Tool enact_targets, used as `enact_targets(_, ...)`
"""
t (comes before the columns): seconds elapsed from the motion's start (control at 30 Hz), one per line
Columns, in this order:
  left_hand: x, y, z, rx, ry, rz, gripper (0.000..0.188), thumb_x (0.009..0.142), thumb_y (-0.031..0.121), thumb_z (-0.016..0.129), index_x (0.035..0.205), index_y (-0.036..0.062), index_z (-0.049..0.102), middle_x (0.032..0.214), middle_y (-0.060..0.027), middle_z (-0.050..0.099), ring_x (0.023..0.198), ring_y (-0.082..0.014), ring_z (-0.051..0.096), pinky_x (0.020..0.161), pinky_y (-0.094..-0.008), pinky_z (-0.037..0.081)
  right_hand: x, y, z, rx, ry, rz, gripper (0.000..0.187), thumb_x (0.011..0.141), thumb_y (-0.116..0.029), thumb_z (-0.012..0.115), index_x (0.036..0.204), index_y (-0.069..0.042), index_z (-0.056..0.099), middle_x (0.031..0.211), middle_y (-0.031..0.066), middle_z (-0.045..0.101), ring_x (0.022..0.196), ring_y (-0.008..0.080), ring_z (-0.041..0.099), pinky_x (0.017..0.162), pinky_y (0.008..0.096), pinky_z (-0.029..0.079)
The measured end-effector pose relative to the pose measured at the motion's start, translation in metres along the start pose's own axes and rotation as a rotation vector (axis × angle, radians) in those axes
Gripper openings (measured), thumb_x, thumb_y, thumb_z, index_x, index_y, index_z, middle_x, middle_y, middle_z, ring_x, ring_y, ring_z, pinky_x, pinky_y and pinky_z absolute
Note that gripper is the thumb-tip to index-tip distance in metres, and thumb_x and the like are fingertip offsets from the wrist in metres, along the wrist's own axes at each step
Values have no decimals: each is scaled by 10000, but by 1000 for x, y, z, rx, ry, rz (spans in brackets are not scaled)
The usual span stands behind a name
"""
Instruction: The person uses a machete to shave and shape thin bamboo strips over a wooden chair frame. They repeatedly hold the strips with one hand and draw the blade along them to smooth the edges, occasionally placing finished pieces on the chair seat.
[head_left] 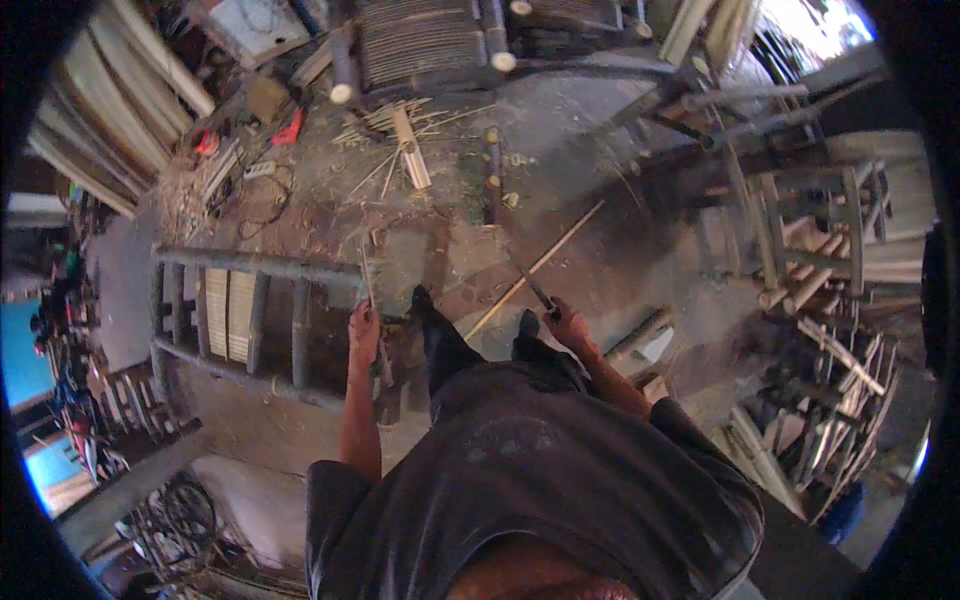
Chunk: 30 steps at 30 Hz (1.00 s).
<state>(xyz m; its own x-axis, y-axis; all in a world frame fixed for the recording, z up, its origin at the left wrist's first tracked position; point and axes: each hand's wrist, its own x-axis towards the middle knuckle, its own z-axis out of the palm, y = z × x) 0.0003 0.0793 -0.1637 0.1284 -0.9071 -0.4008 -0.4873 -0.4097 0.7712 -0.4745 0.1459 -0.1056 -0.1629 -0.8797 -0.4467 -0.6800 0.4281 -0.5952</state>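
Observation:
My right hand (566, 326) is closed around the dark handle of a long knife (530, 281), its blade pointing forward and to the left. My left hand (364, 328) grips a thin wooden strip (367, 274), which sticks out ahead of the fingers and seems to run on behind them. Beside that hand, on the left, a dark pole frame (257, 318) with pale slats lies on the floor. A long pale strip (545, 262) lies slantwise on the floor in front of my feet, passing beneath the knife blade in this view.
Split bamboo pieces (408, 145) and thin sticks are scattered ahead. A red tool (289, 128) and a white power strip (260, 170) with cable lie front left. A slatted bench (420, 45) stands at the back. Chair frames (815, 235) and a wood pile (845, 385) are at right.

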Motion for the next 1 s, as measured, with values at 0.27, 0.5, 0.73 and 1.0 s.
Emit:
enact_targets(0.27, -35, 288, 136, -801, -430, -102, 264, 1001, 140, 537, 1235, 18, 533, 819, -46, 523, 634, -108, 481, 497, -250, 377, -62, 70, -89, 148, 290, 350, 534, 861, -365, 643, 1330, -126, 554, 932, 191, 696, 822, 345, 684, 715, 444, 532)
enact_targets(0.5, -91, 416, 185, -797, -652, -25, 240, 1009, 168, 523, 1216, 48, 530, 769, -15, 508, 598, -125, 491, 531, -270, 402, -71, 15, -187, 515, 705, -129, 540, 909, -140, 587, 1435, -169, 470, 779, 47, 546, 709, 130, 522, 681, 289, 467)
enact_targets(0.73, -108, 440, 207, -700, -725, 92, 255, 1029, 194, 474, 1245, 72, 533, 686, 7, 473, 524, -89, 396, 519, -263, 381, -66, -12, -226, 472, 933, -133, 553, 885, -47, 559, 1419, -178, 493, 780, 28, 581, 693, 137, 526, 689, 280, 470)
enact_targets(1.0, -85, 416, 186, -636, -722, 111, 250, 1013, 185, 494, 1219, 61, 561, 698, 1, 521, 424, -74, 363, 450, -244, 352, -80, 26, -161, 507, 723, 291, 413, 788, -292, 666, 1189, -194, 679, 968, 136, 702, 887, 362, 667, 778, 419, 514)
